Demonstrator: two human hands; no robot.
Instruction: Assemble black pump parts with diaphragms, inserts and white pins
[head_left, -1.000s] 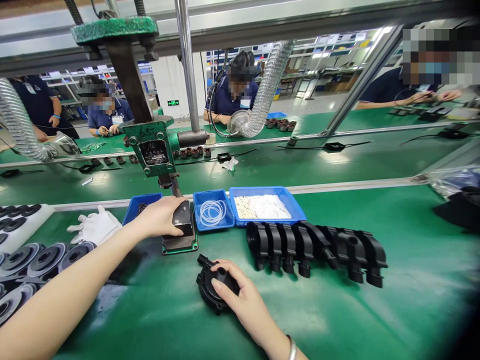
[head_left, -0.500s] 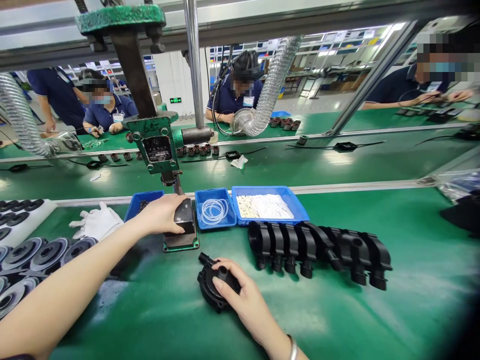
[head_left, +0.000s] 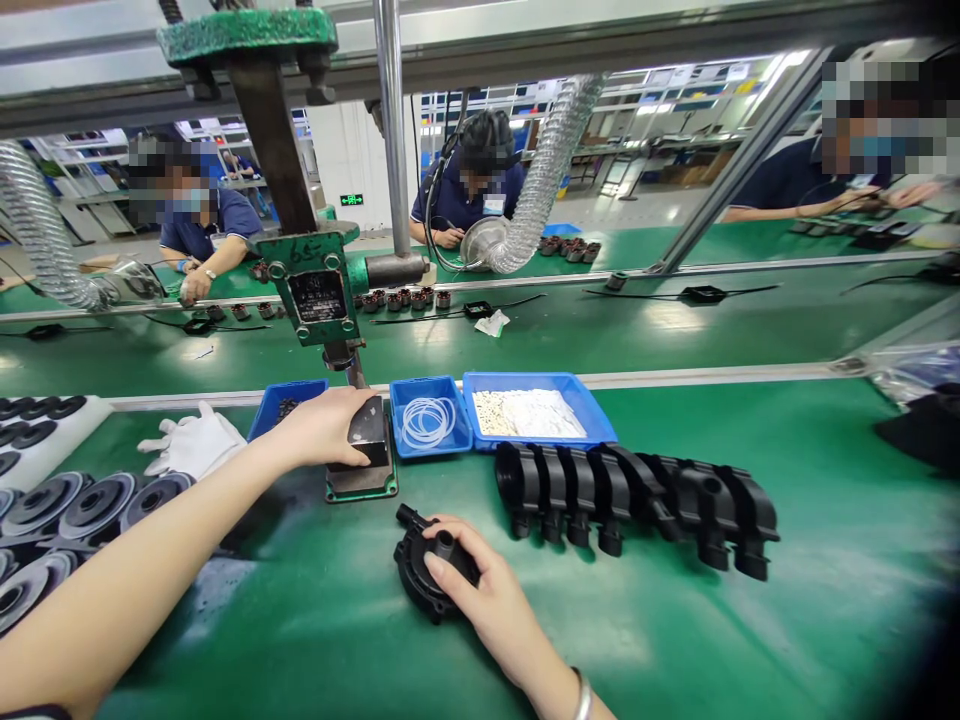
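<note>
My left hand (head_left: 321,428) reaches across to the base of a green hand press (head_left: 315,285) and grips a dark block (head_left: 366,437) sitting on the press plate (head_left: 364,485). My right hand (head_left: 480,592) lies on a round black plastic housing (head_left: 420,575) on the green mat, fingers curled over its top. A row of several black housings (head_left: 637,495) lies on its side just right of the press, close to my right hand.
Three blue bins stand behind: one with dark parts (head_left: 281,405), one with white rings (head_left: 429,420), one with small white pieces (head_left: 529,412). White gloves (head_left: 193,443) and grey impellers (head_left: 67,505) lie at left. Other people work across the conveyor, near flexible ducts (head_left: 544,180).
Both hands stay where they were. The view shifted slightly, and the person at the far left leaned over their bench.
</note>
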